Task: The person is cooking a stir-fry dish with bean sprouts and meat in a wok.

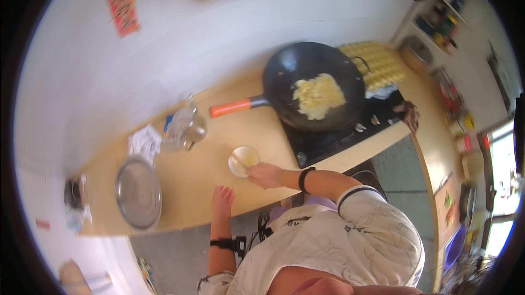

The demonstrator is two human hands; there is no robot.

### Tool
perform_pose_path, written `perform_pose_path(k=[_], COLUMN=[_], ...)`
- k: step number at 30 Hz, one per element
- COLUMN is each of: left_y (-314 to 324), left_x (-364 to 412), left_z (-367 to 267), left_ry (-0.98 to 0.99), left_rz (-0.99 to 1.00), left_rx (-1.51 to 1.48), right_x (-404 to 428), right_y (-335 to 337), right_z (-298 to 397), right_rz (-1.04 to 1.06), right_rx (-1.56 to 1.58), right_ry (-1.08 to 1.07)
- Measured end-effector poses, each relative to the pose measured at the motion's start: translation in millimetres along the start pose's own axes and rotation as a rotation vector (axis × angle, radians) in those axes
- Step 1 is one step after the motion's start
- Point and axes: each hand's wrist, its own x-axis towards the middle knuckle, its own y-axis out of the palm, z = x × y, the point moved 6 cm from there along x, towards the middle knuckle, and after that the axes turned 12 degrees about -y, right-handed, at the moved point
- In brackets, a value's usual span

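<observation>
A small white bowl (236,168) with some yellow stuff inside stands on the wooden counter (197,172). My right hand (264,175) is at its right rim, closed around what looks like a pale utensil (238,159) that reaches into the bowl. Left of and below the bowl, my left hand (223,199) rests near the counter's front edge with nothing visible in it. Behind and to the right, a black wok (283,65) with an orange handle (230,108) sits on the black stove (328,147) and holds cooked, egg-like yellow food (319,96).
A large metal basin (138,194) stands on the left of the counter. Crumpled white paper (144,142) and a metal pot (196,130) lie behind it. Yellow egg trays (375,63) lean beyond the wok. A brown cloth (411,117) hangs at the stove's right corner.
</observation>
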Motion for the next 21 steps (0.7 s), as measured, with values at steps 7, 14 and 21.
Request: perform_pose_path(k=[7, 14, 21], left_y=[14.8, 46.2, 199.9], left_x=[-31.8, -25.4, -109.3], left_z=[-25.4, -42.7, 31.1], left_ry=[0.054, 0.218, 0.437], left_rz=[-0.031, -0.044, 0.255], left_rx=[0.164, 0.353, 0.676], right_x=[-0.2, -110.5, -301.8], right_y=[-5.4, -90.2, -127.7], right_z=[9.4, 54.8, 160.0], right_rz=[0.014, -0.376, -0.445], right_rx=[-0.296, -0.473, -0.445], right_ry=[0.058, 0.339, 1.025])
